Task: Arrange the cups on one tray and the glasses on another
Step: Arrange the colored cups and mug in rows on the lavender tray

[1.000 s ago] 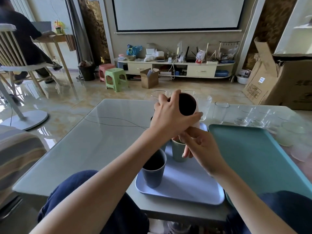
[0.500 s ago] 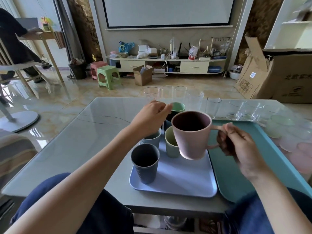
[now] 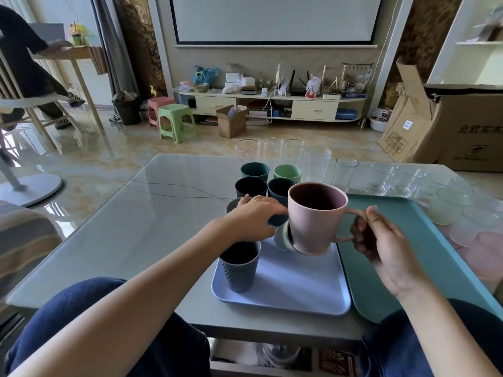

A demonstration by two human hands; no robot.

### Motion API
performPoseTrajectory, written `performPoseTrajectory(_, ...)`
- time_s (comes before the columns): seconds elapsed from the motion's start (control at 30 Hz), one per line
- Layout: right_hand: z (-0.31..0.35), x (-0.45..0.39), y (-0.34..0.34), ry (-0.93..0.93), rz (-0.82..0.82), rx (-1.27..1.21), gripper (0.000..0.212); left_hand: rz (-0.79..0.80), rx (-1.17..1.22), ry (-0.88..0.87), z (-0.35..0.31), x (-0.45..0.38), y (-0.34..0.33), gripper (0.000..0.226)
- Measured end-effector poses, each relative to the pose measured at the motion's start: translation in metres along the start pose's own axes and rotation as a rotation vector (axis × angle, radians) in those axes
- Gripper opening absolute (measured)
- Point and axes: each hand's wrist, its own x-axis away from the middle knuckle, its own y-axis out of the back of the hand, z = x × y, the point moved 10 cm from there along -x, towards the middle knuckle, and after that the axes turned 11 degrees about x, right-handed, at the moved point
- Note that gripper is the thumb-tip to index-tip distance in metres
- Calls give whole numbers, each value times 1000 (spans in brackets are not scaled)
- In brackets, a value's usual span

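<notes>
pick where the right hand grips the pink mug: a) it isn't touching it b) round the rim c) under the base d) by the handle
d: the right hand has its fingers curled around the handle of the pink mug, holding it above the lavender tray.

The pink mug [image 3: 317, 221] looks matt, the table [image 3: 136, 227] top glossy, the glasses [image 3: 317, 163] clear and smooth.
</notes>
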Motion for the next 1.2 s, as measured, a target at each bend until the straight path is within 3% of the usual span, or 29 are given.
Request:
performPoseTrajectory(0.07,-1,-1,2,-2,-3,-12,60,-8,3,-27,-8,-5,1,43)
performPoseTrajectory(0.17,-4,-3,2,-2,-9,-41,57,58,25,-37,-10,-15,-8,67)
performPoseTrajectory(0.27,-8,-5,0,-9,0,-91,54,87,44,-24,-8,-24,-16,76)
performPoseTrajectory(0.5,-11,-8,2,-43,-19,-192,37,22,-29,-41,-17,-37,-16,64)
performPoseTrajectory(0.6,-10,-8,16,-62,-91,-316,46,-8,-74,22,-6,-44,-13,53)
performPoseTrajectory(0.67,-12,-7,25,-98,-126,-361,53,-26,-63,69,5,-44,-10,61)
performPoseTrajectory(0.8,-20,-4,27,-171,-124,-365,43,-117,-130,109,14,-37,-1,75)
performPoseTrajectory(0.93,-25,-2,28,-206,-109,-284,47,-124,-171,175,26,-36,2,81)
performPoseTrajectory(1.2,-74,11,-10,-414,11,119,51,-62,-98,226,39,-34,3,85)
